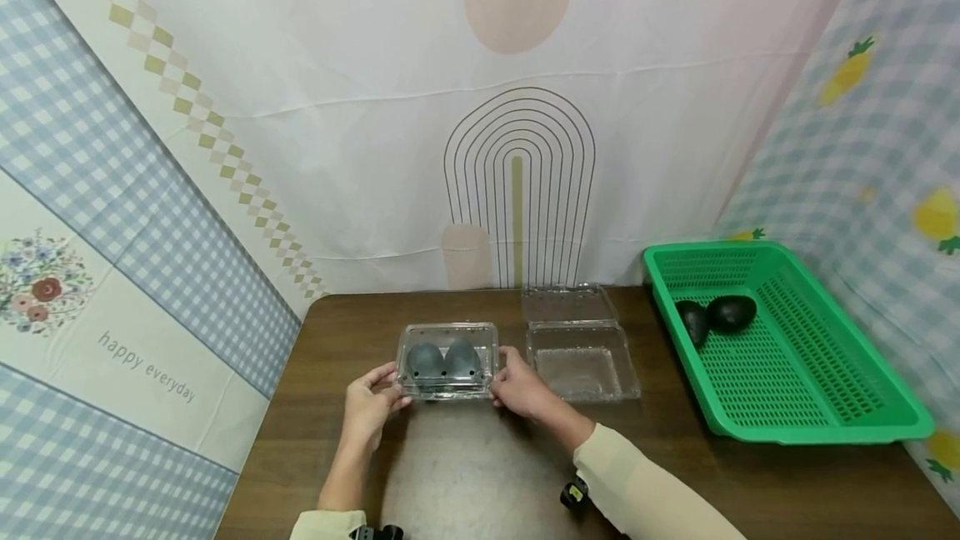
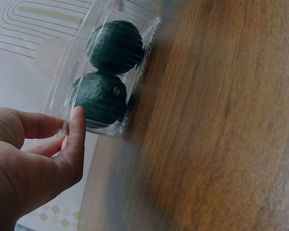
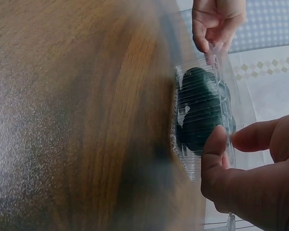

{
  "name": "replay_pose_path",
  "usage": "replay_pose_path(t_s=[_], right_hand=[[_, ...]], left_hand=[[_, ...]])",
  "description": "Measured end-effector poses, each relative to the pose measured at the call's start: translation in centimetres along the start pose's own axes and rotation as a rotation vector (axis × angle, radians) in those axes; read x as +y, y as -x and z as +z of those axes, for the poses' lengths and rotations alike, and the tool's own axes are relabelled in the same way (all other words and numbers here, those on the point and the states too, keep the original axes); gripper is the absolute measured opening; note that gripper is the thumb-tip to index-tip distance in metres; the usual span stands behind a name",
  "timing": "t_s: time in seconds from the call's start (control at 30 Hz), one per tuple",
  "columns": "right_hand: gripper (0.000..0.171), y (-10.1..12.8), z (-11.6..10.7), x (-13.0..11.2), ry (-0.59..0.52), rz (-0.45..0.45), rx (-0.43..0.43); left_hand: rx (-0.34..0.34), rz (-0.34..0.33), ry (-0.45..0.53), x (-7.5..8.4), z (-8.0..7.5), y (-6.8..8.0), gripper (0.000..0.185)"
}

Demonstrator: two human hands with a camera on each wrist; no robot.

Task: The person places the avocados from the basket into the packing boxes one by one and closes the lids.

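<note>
Head view shows both hands at the near middle of the brown table (image 1: 465, 473), holding a shut clear box (image 1: 447, 359) between them: the left hand (image 1: 369, 407) pinches its left end, the right hand (image 1: 519, 390) its right end. Two dark avocados (image 1: 442, 359) lie side by side inside, blurred grey by the lid. The left wrist view makes the grip plain: thumb along the box's lower edge, fingers (image 2: 36, 126) curled behind the rim, and the fruit shows dark green with a small sticker. The right wrist view shows the right thumb pressed on the box's side and a finger over the lid, with the left hand at the far end; it also shows the box resting on the wood. Only the head view takes in the rest: just right of the box an open empty box (image 1: 579, 352) with its lid laid back, and further right a green basket (image 1: 817, 407) holding two more dark avocados (image 1: 716, 315) near its far end.
</note>
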State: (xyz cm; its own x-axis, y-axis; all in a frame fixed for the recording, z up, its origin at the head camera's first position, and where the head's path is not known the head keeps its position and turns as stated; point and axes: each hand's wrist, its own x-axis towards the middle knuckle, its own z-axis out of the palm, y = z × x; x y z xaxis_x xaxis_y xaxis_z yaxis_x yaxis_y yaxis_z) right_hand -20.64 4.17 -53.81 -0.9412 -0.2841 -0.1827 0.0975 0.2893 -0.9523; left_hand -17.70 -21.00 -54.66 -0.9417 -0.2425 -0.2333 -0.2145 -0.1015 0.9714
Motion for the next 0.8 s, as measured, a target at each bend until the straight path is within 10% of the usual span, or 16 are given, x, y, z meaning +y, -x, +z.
replay_pose_path(t_s=[0.43, 0.8], right_hand=[[0.078, 1.1, -0.3, -0.5, 0.294, -0.056, 0.001], [0.071, 4.2, -1.5, -3.3, 0.435, -0.115, -0.112]], left_hand=[[0.012, 0.030, -0.021, -0.1, 0.3, -0.1, 0.045], [0.147, 0.232, -0.418, 1.3, 0.0, 0.6, 0.041]])
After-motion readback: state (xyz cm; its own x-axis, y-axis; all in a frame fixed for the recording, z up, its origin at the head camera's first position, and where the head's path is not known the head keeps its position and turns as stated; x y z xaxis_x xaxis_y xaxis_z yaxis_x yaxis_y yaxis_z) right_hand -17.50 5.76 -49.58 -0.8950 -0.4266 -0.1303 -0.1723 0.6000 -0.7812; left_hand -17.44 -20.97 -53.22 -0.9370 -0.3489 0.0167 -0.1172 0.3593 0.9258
